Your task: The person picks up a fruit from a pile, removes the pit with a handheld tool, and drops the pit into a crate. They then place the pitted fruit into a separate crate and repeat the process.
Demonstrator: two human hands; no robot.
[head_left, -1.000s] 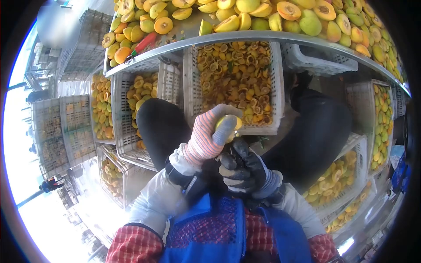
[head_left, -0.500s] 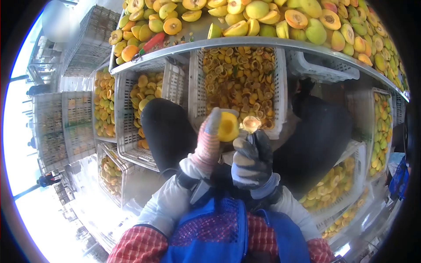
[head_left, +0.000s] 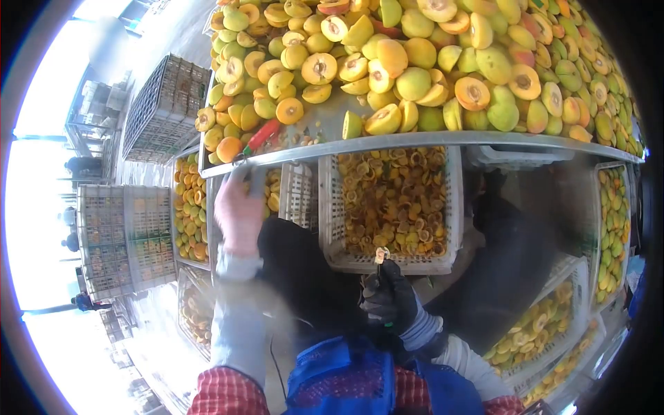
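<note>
My left hand [head_left: 241,211], in a pale glove, is smeared by motion. It is near the table's metal edge, over the left crate, and its fingers do not show clearly. My right hand [head_left: 391,297], in a dark glove, is closed around a small pitting tool whose handle the fingers mostly hide. At the tool's tip sits a pale cut piece of peach pit [head_left: 381,255], just in front of the crate of scraps [head_left: 332,238]. That white crate holds many brown-yellow pit pieces. Halved yellow peaches [head_left: 319,68] lie heaped on the metal table [head_left: 311,149] beyond.
A red-handled tool [head_left: 263,135] rests on the table near its front left edge. Crates of peach halves stand to the left [head_left: 297,197] and right [head_left: 581,277]. Stacked crates [head_left: 104,238] stand farther left. My knees flank the scrap crate.
My left hand has swung left and forward from the middle, and the peach half it held is out of sight. My right hand has moved slightly down, with the pit piece still at the tool's tip.
</note>
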